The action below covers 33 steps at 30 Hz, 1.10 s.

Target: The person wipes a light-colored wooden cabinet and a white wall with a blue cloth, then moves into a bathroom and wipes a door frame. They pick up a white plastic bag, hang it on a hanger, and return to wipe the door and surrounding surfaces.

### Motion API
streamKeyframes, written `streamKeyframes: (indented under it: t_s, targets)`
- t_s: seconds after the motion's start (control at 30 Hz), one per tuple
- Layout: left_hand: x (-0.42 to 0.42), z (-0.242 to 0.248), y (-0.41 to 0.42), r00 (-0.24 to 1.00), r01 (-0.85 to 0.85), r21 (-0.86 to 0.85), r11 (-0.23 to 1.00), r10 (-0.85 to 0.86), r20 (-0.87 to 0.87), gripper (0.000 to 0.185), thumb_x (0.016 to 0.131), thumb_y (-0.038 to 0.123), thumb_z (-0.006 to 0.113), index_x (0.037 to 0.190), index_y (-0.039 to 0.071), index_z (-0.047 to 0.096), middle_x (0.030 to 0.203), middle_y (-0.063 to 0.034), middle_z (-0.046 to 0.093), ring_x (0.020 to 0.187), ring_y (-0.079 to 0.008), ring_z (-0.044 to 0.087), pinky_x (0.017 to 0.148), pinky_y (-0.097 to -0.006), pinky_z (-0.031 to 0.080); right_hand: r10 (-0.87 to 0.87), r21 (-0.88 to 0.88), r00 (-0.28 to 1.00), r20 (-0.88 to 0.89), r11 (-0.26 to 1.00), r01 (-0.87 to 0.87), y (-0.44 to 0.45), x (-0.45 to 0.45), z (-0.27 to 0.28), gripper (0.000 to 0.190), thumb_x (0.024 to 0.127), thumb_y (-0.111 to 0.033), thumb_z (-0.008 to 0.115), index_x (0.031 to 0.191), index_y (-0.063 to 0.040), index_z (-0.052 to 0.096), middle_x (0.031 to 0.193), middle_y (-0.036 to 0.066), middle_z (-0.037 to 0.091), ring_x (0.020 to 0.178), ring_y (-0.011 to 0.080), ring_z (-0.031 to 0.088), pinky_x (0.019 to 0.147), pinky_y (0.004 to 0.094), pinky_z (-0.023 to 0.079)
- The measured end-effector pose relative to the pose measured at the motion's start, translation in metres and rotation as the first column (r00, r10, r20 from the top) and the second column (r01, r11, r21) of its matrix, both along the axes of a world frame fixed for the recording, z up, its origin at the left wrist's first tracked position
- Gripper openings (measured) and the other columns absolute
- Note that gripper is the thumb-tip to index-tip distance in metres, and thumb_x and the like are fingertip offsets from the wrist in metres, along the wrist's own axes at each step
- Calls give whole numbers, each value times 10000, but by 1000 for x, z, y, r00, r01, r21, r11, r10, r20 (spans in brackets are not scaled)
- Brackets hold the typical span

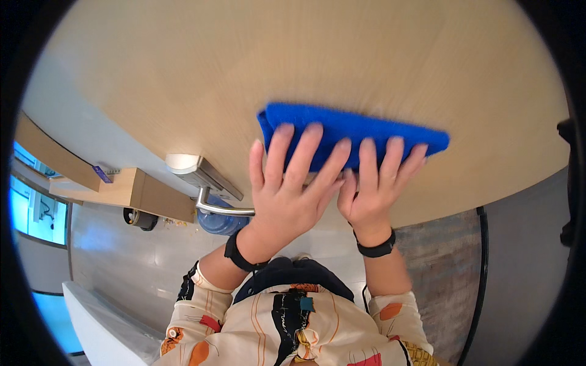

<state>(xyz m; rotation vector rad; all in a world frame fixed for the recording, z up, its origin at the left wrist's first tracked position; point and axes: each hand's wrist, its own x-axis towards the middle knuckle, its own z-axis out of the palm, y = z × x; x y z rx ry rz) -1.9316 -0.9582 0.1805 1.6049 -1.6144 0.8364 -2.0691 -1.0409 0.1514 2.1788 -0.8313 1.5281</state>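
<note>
A folded blue cloth (357, 132) lies flat against the pale wood-grain door (293, 59). My left hand (293, 192) has its fingers spread over the left half of the cloth, the little finger just beyond its left edge. Beside it, my right hand (377, 183) lays its fingertips on the cloth's right half. The two thumbs are close together below the cloth's lower edge. Both palms are turned to the door, and neither hand's fingers are closed around the cloth. Each wrist wears a black band.
A metal lever handle (224, 210) with its lock plate (206, 176) sticks out from the door at left, near my left wrist. Beyond it are a blue water-cooler bottle (219, 222), a wooden cabinet (160, 194), and a black bin (139, 218) on the tiled floor.
</note>
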Motion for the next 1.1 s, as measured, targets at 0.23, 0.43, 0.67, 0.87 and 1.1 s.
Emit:
streamKeyframes:
  t_s: [0.23, 0.43, 0.67, 0.87, 1.1]
  targets:
    - [30, -29, 35, 999, -21, 175, 984, 16, 29, 494, 874, 436, 606, 1323, 233, 591, 1405, -66, 475, 1297, -314, 426, 1100, -537, 217, 13, 35, 977, -212, 999, -6, 25, 31, -51, 407, 860, -187, 586, 1256, -100, 620, 1473, 213, 364, 1392, 576, 158, 1085, 700, 121]
    - [80, 33, 46, 991, -107, 165, 980, 118, -57, 552, 951, 502, 471, 1340, 118, 549, 1481, -193, 380, 1402, -393, 302, 1143, -556, 31, 10, 39, 987, -162, 999, -3, 26, 79, 28, 459, 815, -195, 626, 1272, -235, 646, 1430, 52, 487, 1393, 435, 281, 1150, 558, 125]
    - [114, 15, 67, 979, -161, 163, 973, 178, -95, 533, 980, 458, 434, 1320, 60, 535, 1482, -202, 387, 1421, -402, 278, 1147, -565, 45, 64, -30, 974, -217, 997, -72, 52, 130, 27, 396, 854, -210, 590, 1240, -233, 672, 1422, -2, 507, 1376, 359, 334, 1143, 497, 154]
    - [158, 20, 76, 963, -178, 34, 983, 181, -197, 579, 976, 516, 405, 1341, 87, 540, 1487, -172, 406, 1416, -387, 300, 1144, -557, 56, 183, 16, 938, -295, 982, -187, 64, 166, 59, 433, 884, -265, 564, 1311, -214, 616, 1435, -32, 499, 1348, 266, 388, 1138, 450, 161]
    - [205, 65, 58, 972, -193, -140, 971, 169, -163, 570, 977, 493, 418, 1375, 96, 512, 1523, -189, 351, 1433, -394, 257, 1153, -524, 19, 200, -74, 957, -210, 973, -219, 59, 202, 118, 483, 841, -231, 598, 1322, -189, 606, 1461, 74, 467, 1398, 396, 297, 1140, 514, 124]
